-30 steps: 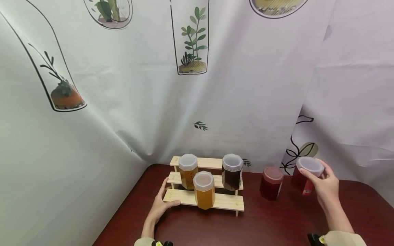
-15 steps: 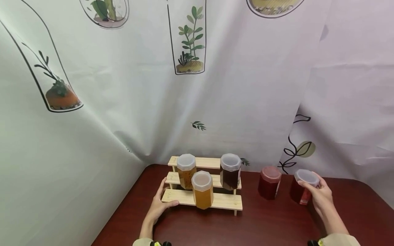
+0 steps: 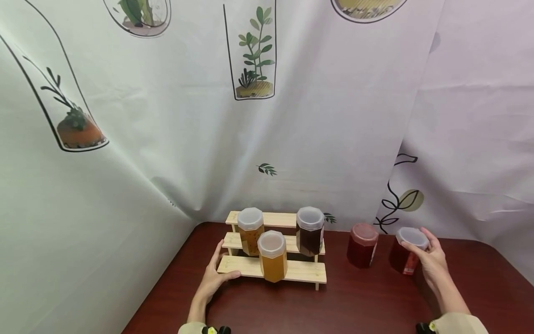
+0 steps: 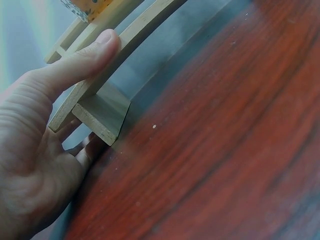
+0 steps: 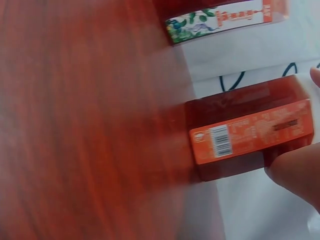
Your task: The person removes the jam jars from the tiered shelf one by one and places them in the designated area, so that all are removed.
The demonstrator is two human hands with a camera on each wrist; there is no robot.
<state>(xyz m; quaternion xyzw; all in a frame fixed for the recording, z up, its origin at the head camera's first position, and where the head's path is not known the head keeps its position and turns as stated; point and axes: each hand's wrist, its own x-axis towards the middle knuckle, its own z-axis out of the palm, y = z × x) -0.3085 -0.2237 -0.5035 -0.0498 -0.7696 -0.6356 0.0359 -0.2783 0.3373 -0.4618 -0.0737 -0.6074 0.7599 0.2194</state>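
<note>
Gripping at the white lid [image 3: 413, 236], the thumb and fingers of the right hand [image 3: 433, 262] are clamped on the far-right red jar [image 3: 399, 256]; it is upright, well apart from the wooden rack [image 3: 302, 272], but whether its base touches the table [image 3: 359, 304] I cannot tell. The left hand [image 3: 211, 279] holds the rack's left end, with the thumb over the lowest step. From here, I judge, the far-right red jar could slip if the hold is too high on a smooth lid, or knock the reddish-lidded jar [image 3: 362, 253] near it if moved carelessly to the left. A pull by the left hand could tilt the rack and unsettle its jars. Counted, there are five jars: two red ones beside the rack, and on it three, namely one speckled orange jar [image 3: 251, 241], one amber jar [image 3: 273, 268] and one dark jar [image 3: 309, 241]. The rack is one, with three steps.
</note>
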